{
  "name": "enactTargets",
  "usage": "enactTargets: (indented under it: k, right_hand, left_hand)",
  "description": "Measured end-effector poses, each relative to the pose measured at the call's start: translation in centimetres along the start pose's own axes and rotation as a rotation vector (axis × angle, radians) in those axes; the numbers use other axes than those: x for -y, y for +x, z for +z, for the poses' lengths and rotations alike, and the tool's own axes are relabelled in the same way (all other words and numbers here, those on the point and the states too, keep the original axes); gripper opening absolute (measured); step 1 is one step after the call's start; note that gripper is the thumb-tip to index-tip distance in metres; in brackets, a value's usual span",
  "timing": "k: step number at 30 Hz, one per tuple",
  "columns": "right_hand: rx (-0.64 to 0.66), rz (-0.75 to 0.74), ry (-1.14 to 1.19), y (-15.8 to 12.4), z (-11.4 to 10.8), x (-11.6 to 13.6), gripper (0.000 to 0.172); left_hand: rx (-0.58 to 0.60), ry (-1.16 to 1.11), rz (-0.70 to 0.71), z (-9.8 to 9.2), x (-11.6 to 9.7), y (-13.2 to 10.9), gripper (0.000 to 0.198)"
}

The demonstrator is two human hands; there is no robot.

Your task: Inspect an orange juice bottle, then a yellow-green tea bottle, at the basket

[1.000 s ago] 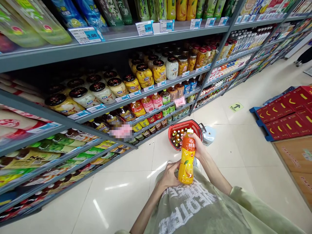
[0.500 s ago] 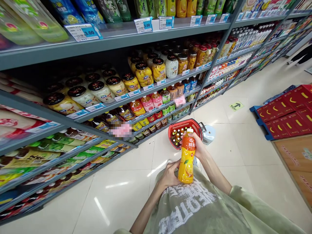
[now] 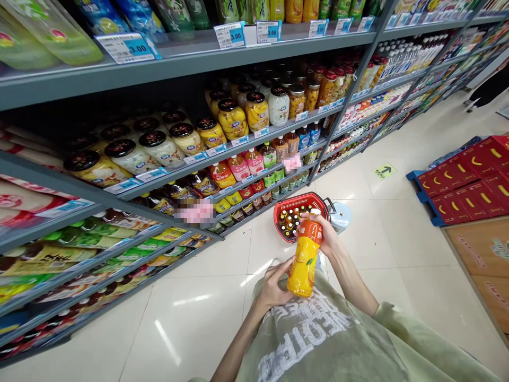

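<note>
A bottle of orange juice (image 3: pixel 304 268) with a white cap and an orange-and-yellow label is held in front of my shirt, its top leaning to the right. My right hand (image 3: pixel 328 236) is closed around its upper part, just below the cap. Lower down, my left hand (image 3: pixel 275 285) grips the bottle's left side near the base, index finger along the label. Part of its grip is hidden behind the bottle. Beyond the bottle, a red shopping basket (image 3: pixel 299 201) stands on the floor, holding several dark bottles with light caps.
Grey shelves (image 3: pixel 191 64) run along the left, stocked with fruit jars (image 3: pixel 233 119) and drinks. A light-blue object (image 3: pixel 341 216) sits beside the basket. Red cartons (image 3: pixel 471 178) are on a blue pallet at right, with brown boxes (image 3: pixel 481 265) nearer. Someone's dark-clad legs (image 3: pixel 491 87) show far right.
The bottle has tilted and turned slightly in my hands: its cap has shifted right, its base slightly left, and the label shows a different side. Both hands stay on it.
</note>
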State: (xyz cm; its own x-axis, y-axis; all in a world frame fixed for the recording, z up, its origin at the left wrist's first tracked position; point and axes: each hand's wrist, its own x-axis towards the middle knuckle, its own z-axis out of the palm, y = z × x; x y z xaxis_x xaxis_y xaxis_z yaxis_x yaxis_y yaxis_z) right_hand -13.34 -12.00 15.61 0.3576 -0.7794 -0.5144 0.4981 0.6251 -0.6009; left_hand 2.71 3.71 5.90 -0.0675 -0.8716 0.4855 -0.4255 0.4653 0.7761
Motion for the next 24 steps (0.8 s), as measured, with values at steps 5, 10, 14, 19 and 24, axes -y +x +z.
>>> enactTargets:
  k: [5,10,14,19,24]
  right_hand:
    - [0.079,0.010,0.092,0.1,-0.3,0.0,0.025]
    - [0.214,-0.033,0.156,0.2,-0.5,0.1,0.022]
    - [0.247,-0.054,0.173,0.1,-0.6,0.0,0.021]
    - [0.268,-0.054,0.166,-0.1,-0.7,0.2,0.021]
    - [0.279,-0.072,0.107,-0.4,-0.4,0.5,0.022]
  left_hand:
    - [-0.097,0.034,0.089,-0.2,-1.0,0.6,0.070]
    - [-0.131,0.073,0.067,-0.2,-1.4,0.5,0.069]
    - [-0.142,0.067,0.057,-0.2,-1.5,0.2,0.068]
    - [-0.137,0.062,0.012,0.2,-1.5,-0.3,0.070]
    - [-0.141,0.022,-0.024,0.4,-1.7,-0.6,0.072]
